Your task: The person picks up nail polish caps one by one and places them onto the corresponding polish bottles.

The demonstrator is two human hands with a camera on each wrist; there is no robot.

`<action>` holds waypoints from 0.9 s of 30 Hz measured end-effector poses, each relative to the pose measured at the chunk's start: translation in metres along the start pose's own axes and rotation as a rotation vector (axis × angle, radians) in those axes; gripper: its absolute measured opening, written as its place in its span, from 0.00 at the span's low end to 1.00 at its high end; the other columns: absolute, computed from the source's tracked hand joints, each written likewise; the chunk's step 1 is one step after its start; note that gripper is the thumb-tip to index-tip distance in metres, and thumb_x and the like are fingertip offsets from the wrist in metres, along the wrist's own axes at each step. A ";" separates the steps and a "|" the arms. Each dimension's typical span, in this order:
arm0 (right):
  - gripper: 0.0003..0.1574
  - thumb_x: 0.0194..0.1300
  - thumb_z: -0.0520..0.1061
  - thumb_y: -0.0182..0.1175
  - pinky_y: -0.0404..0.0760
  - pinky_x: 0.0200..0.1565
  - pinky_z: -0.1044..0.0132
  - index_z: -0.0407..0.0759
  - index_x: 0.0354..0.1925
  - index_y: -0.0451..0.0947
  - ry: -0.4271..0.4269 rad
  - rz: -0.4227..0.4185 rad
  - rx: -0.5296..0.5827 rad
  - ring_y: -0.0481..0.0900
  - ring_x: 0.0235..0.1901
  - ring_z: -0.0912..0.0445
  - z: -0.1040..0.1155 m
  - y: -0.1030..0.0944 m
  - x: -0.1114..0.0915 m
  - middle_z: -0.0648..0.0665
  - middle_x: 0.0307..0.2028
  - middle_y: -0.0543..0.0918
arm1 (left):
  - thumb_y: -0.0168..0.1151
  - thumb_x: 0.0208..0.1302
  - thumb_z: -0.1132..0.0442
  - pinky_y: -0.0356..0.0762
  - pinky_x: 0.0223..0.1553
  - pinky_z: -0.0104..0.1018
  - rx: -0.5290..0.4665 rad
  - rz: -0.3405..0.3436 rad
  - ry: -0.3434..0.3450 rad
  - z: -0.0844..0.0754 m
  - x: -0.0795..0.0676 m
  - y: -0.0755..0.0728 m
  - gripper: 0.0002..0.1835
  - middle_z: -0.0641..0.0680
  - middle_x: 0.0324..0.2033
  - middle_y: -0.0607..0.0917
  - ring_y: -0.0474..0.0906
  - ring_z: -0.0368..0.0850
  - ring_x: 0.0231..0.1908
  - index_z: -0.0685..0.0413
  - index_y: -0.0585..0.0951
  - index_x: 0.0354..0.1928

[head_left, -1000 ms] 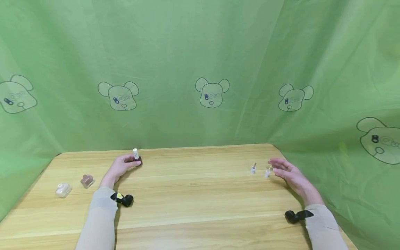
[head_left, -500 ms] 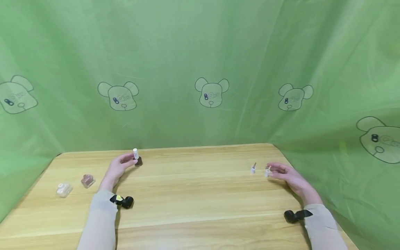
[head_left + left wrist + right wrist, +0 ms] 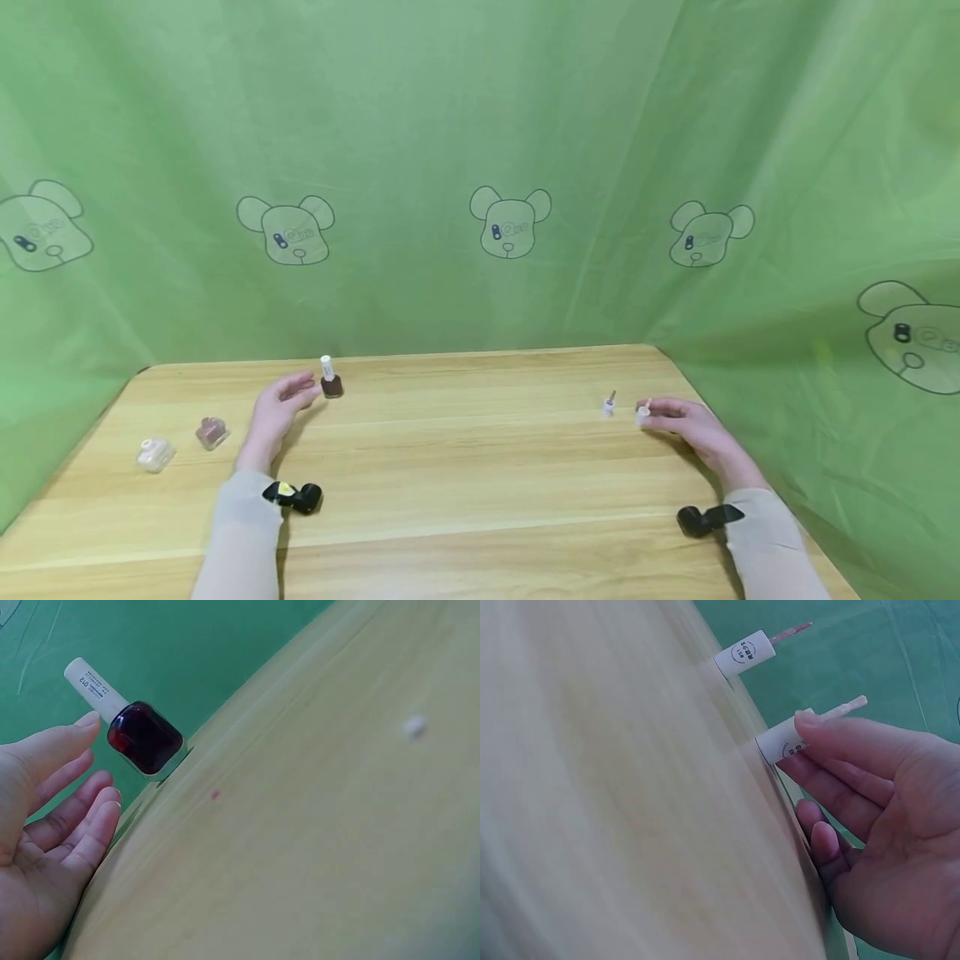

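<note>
A dark red nail polish bottle (image 3: 332,387) with a white cap stands upright near the table's back edge, left of centre. Just left of it is my left hand (image 3: 273,414), fingers loosely bent and apart from the bottle; the left wrist view shows nothing in its grasp. On the right, my right hand (image 3: 701,433) pinches a white nail polish cap (image 3: 781,741) between thumb and index finger. This cap stands on its top with its pale-coated brush pointing up. Beside it, another white cap (image 3: 744,654) stands the same way, its brush coated in dusky pink.
Two capless nail polish bottles are at the left of the table: a mauve one (image 3: 212,434) and a whitish one (image 3: 155,456). A green curtain (image 3: 420,275) with bear-head drawings hangs behind and beside the wooden table (image 3: 450,483).
My left hand has let go of the dark red bottle and drawn back left. My right hand has moved left onto the nearer cap and now pinches it.
</note>
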State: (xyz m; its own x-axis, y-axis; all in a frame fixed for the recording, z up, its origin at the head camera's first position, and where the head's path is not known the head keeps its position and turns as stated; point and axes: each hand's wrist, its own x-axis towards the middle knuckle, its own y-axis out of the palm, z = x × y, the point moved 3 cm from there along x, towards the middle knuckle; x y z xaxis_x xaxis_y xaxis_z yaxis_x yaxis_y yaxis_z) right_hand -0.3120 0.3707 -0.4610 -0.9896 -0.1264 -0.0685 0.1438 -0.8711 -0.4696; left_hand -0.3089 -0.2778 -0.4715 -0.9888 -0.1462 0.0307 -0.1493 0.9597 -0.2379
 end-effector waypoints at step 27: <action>0.33 0.55 0.50 0.62 0.69 0.42 0.80 0.31 0.53 0.68 0.042 -0.031 -0.003 0.71 0.37 0.76 0.005 -0.003 -0.002 0.72 0.35 0.76 | 0.59 0.57 0.49 0.77 0.46 0.31 -0.009 -0.001 -0.055 -0.019 -0.035 -0.001 0.31 0.58 0.57 0.72 0.77 0.39 0.44 0.52 0.66 0.61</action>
State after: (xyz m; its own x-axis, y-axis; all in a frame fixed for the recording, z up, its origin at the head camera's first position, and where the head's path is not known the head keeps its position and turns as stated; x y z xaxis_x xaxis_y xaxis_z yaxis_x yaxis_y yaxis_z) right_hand -0.3108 0.3710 -0.4550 -0.9927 -0.0792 -0.0911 0.1132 -0.8731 -0.4743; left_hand -0.2747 -0.2690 -0.4540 -0.9869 -0.1595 -0.0228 -0.1502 0.9618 -0.2288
